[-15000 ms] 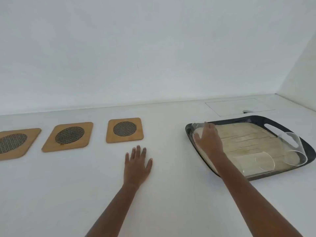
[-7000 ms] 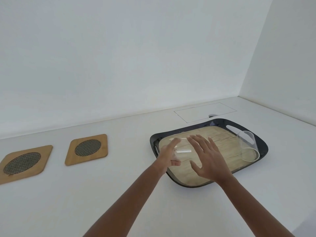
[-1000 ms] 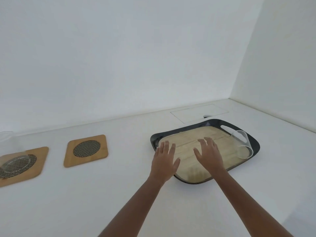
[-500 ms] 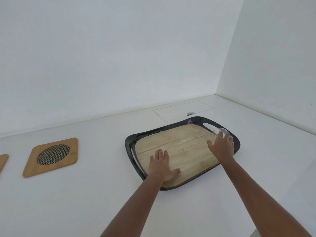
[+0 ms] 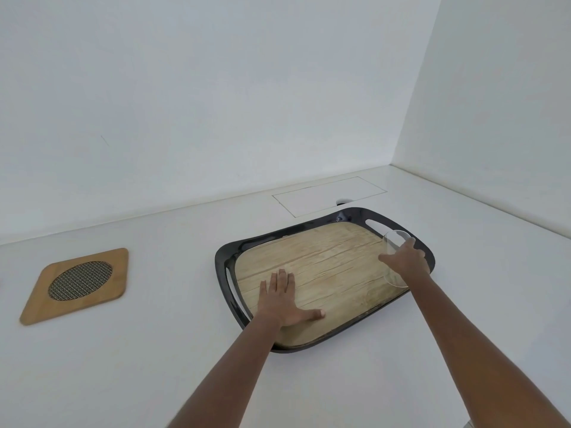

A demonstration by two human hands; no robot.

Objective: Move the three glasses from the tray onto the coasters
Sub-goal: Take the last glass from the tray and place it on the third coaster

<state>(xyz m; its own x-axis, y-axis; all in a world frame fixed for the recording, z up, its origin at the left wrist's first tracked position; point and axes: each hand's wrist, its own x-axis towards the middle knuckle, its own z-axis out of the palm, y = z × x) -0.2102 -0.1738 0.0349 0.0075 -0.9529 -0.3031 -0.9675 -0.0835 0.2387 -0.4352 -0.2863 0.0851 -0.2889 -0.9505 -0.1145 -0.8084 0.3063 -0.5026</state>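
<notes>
Presently, one glass [image 5: 395,257] is seen lying on its side at the right end of the tray [image 5: 352,213], near the handle slot, with the right hand [image 5: 404,261] laid over it from above. Fingers are draped across the glass wall; whether they are closed round it or only resting on it cannot be told, as the clear wall is largely covered by the hand. The left hand [image 5: 282,299] is spread flat, palm down, on the tray's wood-patterned floor near the left end, holding nothing. One coaster [image 5: 74,285] is in view on the tabletop [image 5: 154,366], well apart to the left, and nothing is seen on it. Risks are judged as follows: a glass on its side may roll against the raised rim or away from the fingers if gripped loosely; a smooth clear wall may slip in a top-down grasp; the tray may skid if the left hand is lifted during the pull; the glass must be turned upright before being set down, and a tilted landing on the mesh centre could tip it. Hidden or doubtful: the glass's base and lower edge are hard to trace against the tray; the other two glasses and coasters are out of frame; a small dark object behind the tray cannot be identified.
</notes>
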